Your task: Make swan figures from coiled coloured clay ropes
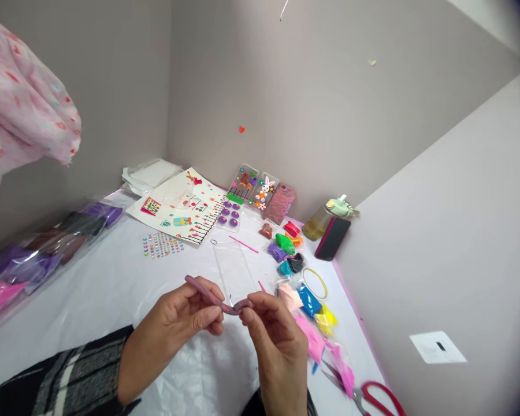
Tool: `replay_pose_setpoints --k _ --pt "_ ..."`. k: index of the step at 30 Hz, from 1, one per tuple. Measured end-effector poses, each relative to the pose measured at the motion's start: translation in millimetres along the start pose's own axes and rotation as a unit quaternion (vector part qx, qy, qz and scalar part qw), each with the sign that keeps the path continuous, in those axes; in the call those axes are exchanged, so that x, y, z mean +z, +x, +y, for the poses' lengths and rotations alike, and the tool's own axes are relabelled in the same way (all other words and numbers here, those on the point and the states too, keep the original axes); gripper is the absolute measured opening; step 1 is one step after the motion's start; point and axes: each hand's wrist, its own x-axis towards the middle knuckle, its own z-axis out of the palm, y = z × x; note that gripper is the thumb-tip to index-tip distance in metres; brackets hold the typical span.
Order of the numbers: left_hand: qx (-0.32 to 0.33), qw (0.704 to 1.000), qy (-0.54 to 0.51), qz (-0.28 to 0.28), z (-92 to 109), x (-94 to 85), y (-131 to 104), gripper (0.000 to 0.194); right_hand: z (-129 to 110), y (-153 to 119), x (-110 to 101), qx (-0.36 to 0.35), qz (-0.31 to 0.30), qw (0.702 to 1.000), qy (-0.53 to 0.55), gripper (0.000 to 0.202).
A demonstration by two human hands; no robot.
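Observation:
A thin roll of mauve, pinkish-grey modelling clay (pixel 230 310) is stretched between my hands above the table. My left hand (pixel 179 315) pinches it near its middle, with one end sticking out up and to the left. The other end bends up into a small curl, which my right hand (pixel 277 341) grips between thumb and fingers. Just beyond the fingers lies a clear phone case (pixel 238 268), partly hidden by my hands. Two pink sticks (pixel 244 244) rest near the case, and a small dark ring (pixel 214 242) lies above it.
Packets of coloured clay (pixel 311 300) line the right side, beside a yellow bangle (pixel 315 283) and red-handled scissors (pixel 368 398). A bottle (pixel 320 222) and a phone (pixel 333 238) stand by the wall. Decorated phone cases (pixel 264 190), a drawn-on sheet (pixel 177 211) and rhinestones (pixel 162 245) lie farther back.

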Motion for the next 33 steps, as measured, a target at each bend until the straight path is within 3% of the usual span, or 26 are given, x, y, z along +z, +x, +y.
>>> replay_pose_setpoints --k 10,17,28,33 --pt "0.003 1.0 0.022 -0.004 -4 -1.3 0 0.012 -5 1 0 -0.079 -0.018 0.994 -0.068 0.014" --pt "-0.003 1.0 0.006 -0.015 -2 2.0 -1 0.008 -6 -1 4 -0.036 -0.01 0.999 -0.038 0.006" --pt "-0.01 0.999 0.008 -0.05 -3 0.4 -2 0.009 -11 0 2 -0.109 -0.098 0.985 -0.091 0.02" --pt "0.003 0.999 -0.003 -0.054 -2 -1.7 1 0.004 -8 -2 4 -0.106 -0.101 0.985 -0.092 0.029"
